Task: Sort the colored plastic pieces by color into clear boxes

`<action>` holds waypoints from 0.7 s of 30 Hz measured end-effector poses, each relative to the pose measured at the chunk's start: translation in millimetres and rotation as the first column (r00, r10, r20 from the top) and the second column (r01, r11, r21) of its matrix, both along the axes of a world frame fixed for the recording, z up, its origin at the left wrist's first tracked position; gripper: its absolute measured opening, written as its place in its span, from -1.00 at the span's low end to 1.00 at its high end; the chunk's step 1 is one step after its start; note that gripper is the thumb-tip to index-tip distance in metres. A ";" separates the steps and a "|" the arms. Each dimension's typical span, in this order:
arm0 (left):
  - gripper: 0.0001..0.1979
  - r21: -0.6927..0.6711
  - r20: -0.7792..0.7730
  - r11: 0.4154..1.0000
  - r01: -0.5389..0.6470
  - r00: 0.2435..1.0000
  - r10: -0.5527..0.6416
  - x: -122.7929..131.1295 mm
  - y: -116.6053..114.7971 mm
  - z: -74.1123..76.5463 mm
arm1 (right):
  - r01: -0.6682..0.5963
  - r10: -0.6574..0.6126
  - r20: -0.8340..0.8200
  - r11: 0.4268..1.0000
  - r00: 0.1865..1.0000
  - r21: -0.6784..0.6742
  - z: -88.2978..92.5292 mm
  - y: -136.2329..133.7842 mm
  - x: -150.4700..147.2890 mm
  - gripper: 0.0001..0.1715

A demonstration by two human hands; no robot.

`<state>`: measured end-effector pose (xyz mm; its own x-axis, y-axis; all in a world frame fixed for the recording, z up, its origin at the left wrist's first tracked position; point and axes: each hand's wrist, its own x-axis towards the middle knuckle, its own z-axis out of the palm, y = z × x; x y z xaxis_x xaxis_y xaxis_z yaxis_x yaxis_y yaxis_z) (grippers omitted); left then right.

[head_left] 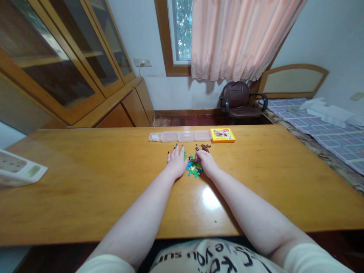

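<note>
head view: left hand point(176, 163) spread beside blue and green pieces point(195, 171) piled on the table point(113, 189); right hand point(207, 162) curled at the pile's right side, whether pinching a piece cannot be told. brown pieces point(205, 147) lie just beyond the right hand, near clear trays point(186, 136) and a yellow box point(222, 135).

Pale shirt point(211, 261), black lettering point(200, 258); dark nail polish point(197, 149).

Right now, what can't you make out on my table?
In the head view:
Right hand: its own back hides what it holds, if anything.
Left hand: covers whatever lies beneath it.
Pieces: too small to count.
Yellow box: fine print too small.
White object: cut off by the left edge.
</note>
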<state>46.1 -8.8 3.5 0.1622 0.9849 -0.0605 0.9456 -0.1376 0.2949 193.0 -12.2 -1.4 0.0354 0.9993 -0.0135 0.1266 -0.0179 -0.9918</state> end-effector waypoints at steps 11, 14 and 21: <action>-0.42 -0.017 0.041 0.979 0.205 0.978 -0.205 -1.6 0.3 -0.2 | -0.109 -0.120 0.774 0.965 0.621 0.237 0.7 22.0 46.4 -0.53; -0.41 0.003 0.062 0.987 0.161 0.985 -0.161 -0.8 2.2 -1.5 | -0.312 0.029 0.910 0.944 0.414 0.112 -2.2 18.1 36.8 -0.44; -0.45 0.055 0.122 0.997 0.062 0.990 -0.068 -2.1 11.7 -8.7 | -0.367 0.094 0.958 0.930 0.270 0.012 -4.5 17.5 25.9 -0.30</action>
